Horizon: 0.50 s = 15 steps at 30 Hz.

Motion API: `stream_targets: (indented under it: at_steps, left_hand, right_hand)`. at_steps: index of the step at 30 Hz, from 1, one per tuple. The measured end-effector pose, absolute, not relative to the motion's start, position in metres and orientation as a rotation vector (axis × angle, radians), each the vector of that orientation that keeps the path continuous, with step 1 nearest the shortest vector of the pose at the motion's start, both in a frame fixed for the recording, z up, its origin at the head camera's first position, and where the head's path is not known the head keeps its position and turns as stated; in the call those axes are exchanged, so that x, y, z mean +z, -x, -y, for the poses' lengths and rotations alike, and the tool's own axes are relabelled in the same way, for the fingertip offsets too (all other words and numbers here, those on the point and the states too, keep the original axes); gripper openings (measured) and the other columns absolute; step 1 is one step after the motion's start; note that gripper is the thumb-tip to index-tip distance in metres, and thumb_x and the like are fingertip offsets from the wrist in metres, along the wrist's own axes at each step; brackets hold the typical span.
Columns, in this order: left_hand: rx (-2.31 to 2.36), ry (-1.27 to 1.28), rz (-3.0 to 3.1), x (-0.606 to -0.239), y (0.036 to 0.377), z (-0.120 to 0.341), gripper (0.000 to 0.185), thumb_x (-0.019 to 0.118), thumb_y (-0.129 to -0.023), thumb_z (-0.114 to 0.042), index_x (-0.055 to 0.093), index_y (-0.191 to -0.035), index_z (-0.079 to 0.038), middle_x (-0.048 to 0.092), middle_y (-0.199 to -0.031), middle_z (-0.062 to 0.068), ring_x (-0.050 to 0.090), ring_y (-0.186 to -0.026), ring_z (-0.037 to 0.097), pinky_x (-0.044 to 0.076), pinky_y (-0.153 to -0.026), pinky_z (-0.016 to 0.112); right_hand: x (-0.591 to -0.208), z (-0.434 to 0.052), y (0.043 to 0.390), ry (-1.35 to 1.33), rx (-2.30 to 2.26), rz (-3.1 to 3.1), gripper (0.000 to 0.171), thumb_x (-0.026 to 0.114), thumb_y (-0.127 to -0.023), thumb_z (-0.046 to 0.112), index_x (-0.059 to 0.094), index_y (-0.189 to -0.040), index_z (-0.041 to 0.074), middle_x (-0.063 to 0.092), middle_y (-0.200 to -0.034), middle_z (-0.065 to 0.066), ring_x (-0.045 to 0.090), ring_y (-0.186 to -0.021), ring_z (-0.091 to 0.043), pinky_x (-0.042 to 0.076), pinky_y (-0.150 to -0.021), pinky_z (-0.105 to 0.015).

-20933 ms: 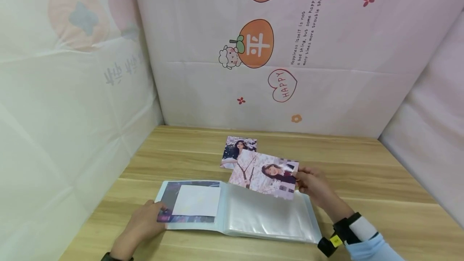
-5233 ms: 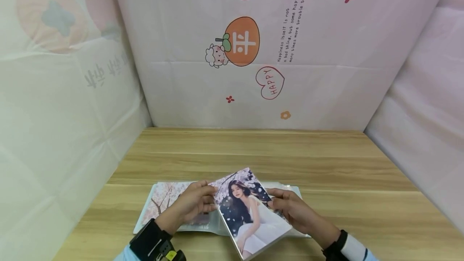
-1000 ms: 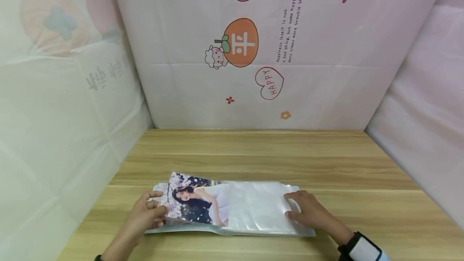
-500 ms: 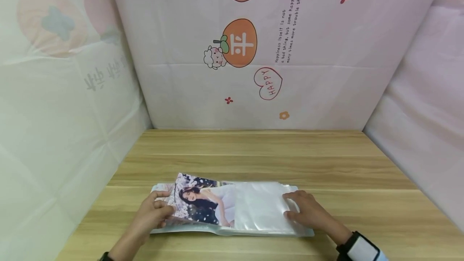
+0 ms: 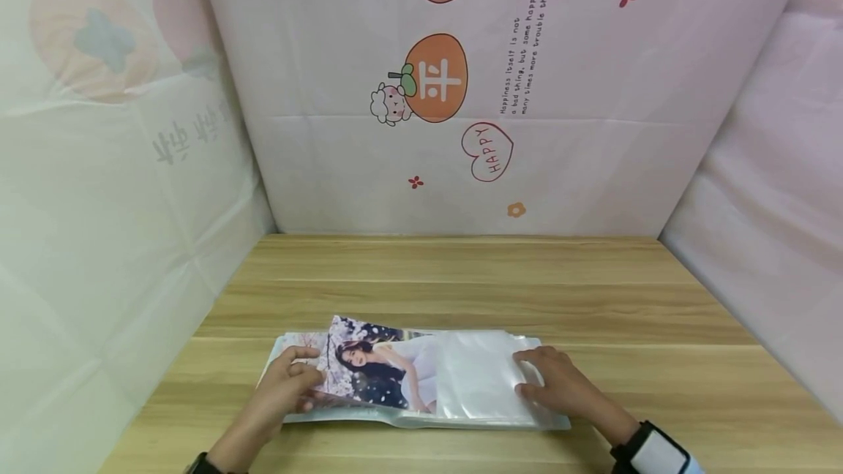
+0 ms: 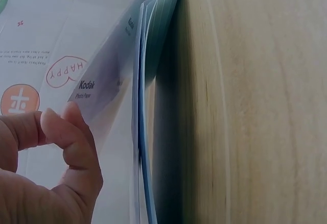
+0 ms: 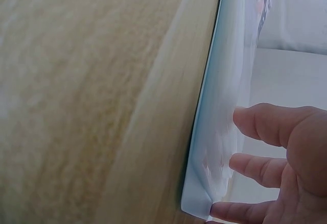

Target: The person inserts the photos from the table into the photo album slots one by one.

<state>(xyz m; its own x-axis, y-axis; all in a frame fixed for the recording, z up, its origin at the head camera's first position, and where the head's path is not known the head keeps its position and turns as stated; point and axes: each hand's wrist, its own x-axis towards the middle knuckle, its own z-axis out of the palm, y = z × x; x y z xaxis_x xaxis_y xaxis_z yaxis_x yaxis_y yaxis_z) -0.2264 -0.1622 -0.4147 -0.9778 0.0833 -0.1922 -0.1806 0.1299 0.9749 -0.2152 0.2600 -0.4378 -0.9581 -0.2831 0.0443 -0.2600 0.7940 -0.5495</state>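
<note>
An open photo album lies on the table with clear sleeve pages. Tilted a little over it is a photo of a person in a white dress among blossoms, its right end inside the right page's sleeve. My left hand pinches the photo's left end between thumb and fingers; the left wrist view shows its Kodak-printed back. My right hand rests spread fingertips on the right page's outer end, and the right wrist view shows the fingers fairly straight against the sleeve.
Beneath the left hand, a pink blossom photo sits in the left page. The wooden table extends behind the album to a white printed cloth wall, with further cloth walls at left and right.
Earlier, both hands held the white-dress photo above the album. Over the last second my left hand has slid it rightward, deeper into the right sleeve. My right hand has stayed nearly still.
</note>
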Motion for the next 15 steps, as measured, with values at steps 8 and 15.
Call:
stream_targets:
  at_steps: [8,15]
  left_hand:
    - [1.932,0.047,-2.19,-0.4151,0.227,0.1589,0.041,0.057,-0.084,-0.001,0.041,-0.121,0.007,0.06,-0.085,0.009,0.063,-0.065,0.023,0.048,-0.048,0.022]
    - [1.918,0.036,-2.177,-0.4131,0.2266,0.1592,0.04,0.055,-0.085,-0.002,0.042,-0.121,0.007,0.061,-0.086,0.009,0.064,-0.067,0.024,0.051,-0.051,0.025]
  right_hand:
    - [-0.4374,-0.2591,0.2148,0.441,-0.89,-2.941,0.047,0.073,-0.078,0.021,0.058,-0.119,0.004,0.052,-0.118,-0.022,0.046,-0.107,-0.044,0.041,-0.085,-0.056]
    - [-0.4364,-0.2567,0.2137,0.441,-0.88,-2.956,0.046,0.073,-0.078,0.02,0.058,-0.118,0.003,0.053,-0.116,-0.022,0.046,-0.106,-0.044,0.041,-0.085,-0.056]
